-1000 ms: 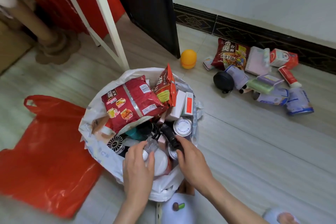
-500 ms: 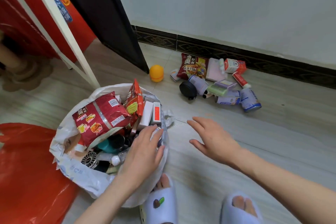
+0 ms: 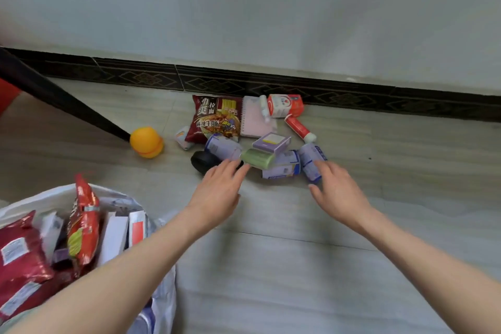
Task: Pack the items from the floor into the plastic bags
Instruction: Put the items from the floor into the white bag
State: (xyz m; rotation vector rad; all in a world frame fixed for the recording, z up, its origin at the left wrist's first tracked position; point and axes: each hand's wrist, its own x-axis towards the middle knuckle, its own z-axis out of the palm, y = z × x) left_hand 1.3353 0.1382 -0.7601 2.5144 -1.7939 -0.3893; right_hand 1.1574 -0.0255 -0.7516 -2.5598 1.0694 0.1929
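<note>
Both hands are reaching, empty, fingers spread. Left hand (image 3: 221,187) is arriving at centre frame, fingertips nearly touching the green roll (image 3: 257,158) and covering part of the black round object (image 3: 202,161). Right hand (image 3: 334,187) is spreading open just below the blue-white can (image 3: 311,161), right of centre.

A second ago both were working inside the white plastic bag (image 3: 160,304), now sitting at lower left, crammed with red snack packets (image 3: 84,222); they have since left it and crossed to the pile. A new pick-up is likely beginning.

Still lying loose above centre: noodle packet (image 3: 217,116), pink notebook (image 3: 256,119), red-white carton (image 3: 284,105), orange ball (image 3: 146,142).
</note>
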